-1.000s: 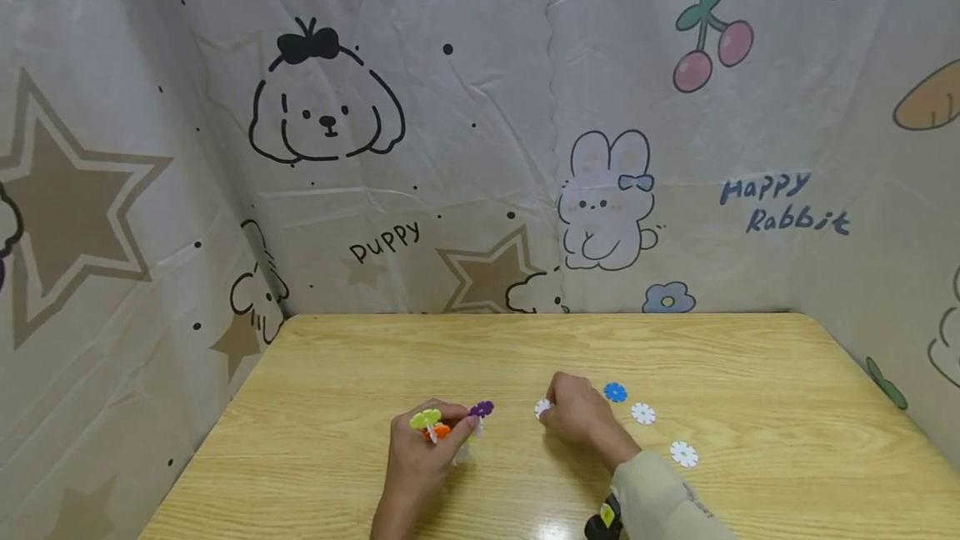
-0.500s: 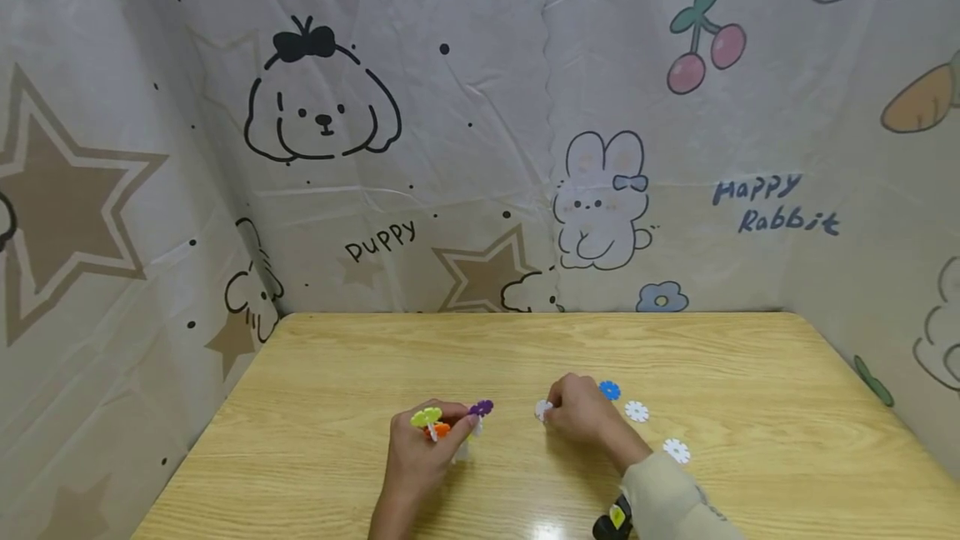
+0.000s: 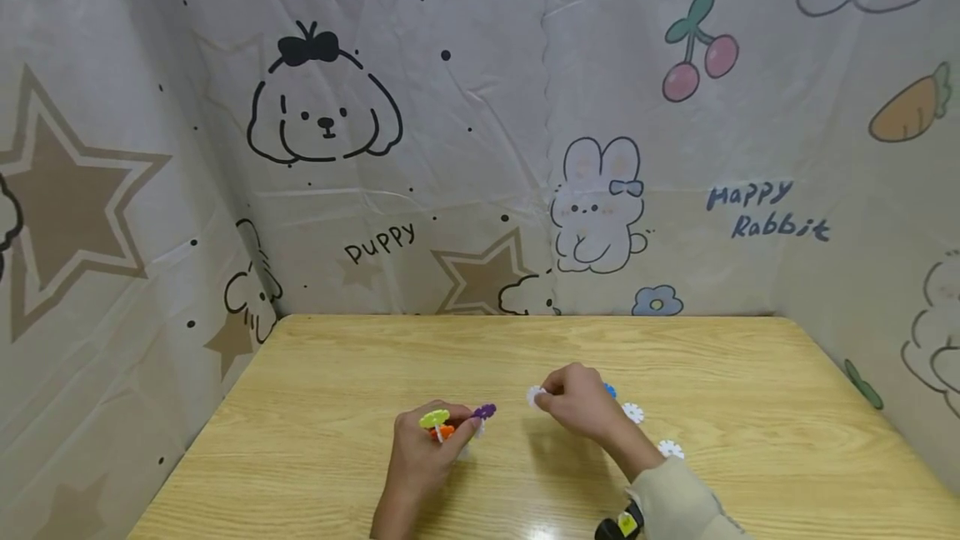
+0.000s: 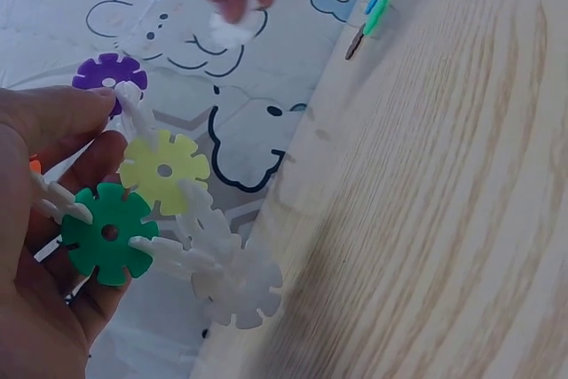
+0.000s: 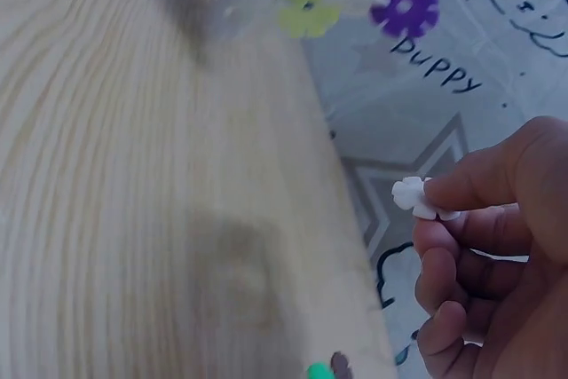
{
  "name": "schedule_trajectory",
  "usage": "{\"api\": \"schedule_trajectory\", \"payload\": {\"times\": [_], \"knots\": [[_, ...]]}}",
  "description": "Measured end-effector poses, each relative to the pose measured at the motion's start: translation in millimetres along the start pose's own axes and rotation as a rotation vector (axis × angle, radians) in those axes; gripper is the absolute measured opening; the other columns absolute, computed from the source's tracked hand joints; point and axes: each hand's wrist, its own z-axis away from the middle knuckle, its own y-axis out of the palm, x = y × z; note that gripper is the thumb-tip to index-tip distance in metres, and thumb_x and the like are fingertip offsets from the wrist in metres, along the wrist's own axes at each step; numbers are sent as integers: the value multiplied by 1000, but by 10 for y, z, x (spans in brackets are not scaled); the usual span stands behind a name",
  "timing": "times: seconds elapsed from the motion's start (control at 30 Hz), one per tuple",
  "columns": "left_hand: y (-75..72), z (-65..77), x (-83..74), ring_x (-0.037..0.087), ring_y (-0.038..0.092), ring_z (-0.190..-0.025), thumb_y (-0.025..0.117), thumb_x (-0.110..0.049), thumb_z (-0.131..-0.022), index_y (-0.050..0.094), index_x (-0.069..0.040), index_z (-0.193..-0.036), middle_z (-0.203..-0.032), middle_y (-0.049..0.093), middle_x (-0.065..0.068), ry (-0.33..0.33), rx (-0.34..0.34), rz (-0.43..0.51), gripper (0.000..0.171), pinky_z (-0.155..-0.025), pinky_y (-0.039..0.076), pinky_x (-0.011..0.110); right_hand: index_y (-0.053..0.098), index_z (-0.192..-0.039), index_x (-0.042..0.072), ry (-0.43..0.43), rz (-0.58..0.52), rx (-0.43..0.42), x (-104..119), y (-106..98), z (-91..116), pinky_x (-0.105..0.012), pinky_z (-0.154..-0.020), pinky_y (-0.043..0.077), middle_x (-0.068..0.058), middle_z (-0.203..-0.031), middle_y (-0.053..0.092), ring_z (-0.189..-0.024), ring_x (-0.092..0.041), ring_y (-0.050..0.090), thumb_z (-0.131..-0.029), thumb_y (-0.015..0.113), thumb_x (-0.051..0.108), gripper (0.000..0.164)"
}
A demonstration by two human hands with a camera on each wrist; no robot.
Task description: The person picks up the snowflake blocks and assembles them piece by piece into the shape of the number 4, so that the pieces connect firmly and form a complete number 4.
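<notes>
My left hand (image 3: 423, 450) holds a joined cluster of notched, flower-shaped plastic discs at the middle of the table. In the left wrist view, the cluster shows a purple disc (image 4: 108, 73) under the thumb, a yellow disc (image 4: 164, 169), a green disc (image 4: 109, 234) and a pale white disc (image 4: 244, 286), with white pieces linking them. An orange disc (image 3: 442, 432) and a lime disc (image 3: 434, 417) show by the fingers in the head view. To the right, my right hand (image 3: 588, 402) pinches a single white disc (image 5: 410, 194) between thumb and index finger, apart from the cluster.
Right of the right hand lie a blue disc (image 3: 610, 391) and two white discs, one nearer (image 3: 671, 448) and one farther (image 3: 633, 412). Green (image 4: 377, 15) and brown (image 4: 355, 43) discs show in the left wrist view. A printed cloth (image 3: 465, 107) hangs behind the wooden table (image 3: 337, 357).
My right hand has risen from the tabletop with the white disc and moved slightly left. The left hand keeps its hold on the cluster, almost unmoved. The head view has shifted a little.
</notes>
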Motion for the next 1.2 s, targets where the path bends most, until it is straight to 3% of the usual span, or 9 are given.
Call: {"api": "schedule_trajectory", "payload": {"times": [0.1,0.33,0.6,1.03,1.2], "knots": [[0,-2,5,14,67,-69,82,-3,-81,76,-11,-83,-81,74,-2,11,7,-27,10,-60,55,25,48,-57,15,-18,-15,-2,66,-25,26,-23,-48,25,8,-51,34,-48,-7,28,-91,67,10,39],[-10,-6,8,12,67,-69,82,-6,-81,77,-10,-83,-81,73,-6,-18,43,-88,8,-61,56,26,64,-64,11,-23,-118,6,290,-59,76,-25,-47,30,6,-55,47,-50,-9,35,-92,68,12,28],[13,-2,6,10,66,-68,83,-6,-80,77,-11,-81,-78,72,-8,4,14,-106,9,-62,54,25,70,-67,9,-60,-175,-9,454,-13,77,-23,-45,27,7,-52,43,-49,-8,34,-91,68,11,24],[18,-4,15,7,64,-68,83,-8,-81,76,-12,-81,-78,72,-9,36,14,-164,8,-62,54,25,77,-77,7,-69,-149,-26,537,105,64,-24,-46,29,8,-54,51,-50,-7,37,-91,68,12,18],[15,-11,12,6,63,-66,83,-8,-80,75,-11,-81,-77,72,-9,56,11,-180,8,-59,53,25,76,-71,10,-95,-109,-35,539,125,56,-23,-44,28,11,-50,46,-47,-5,35,-89,67,12,20]]}}
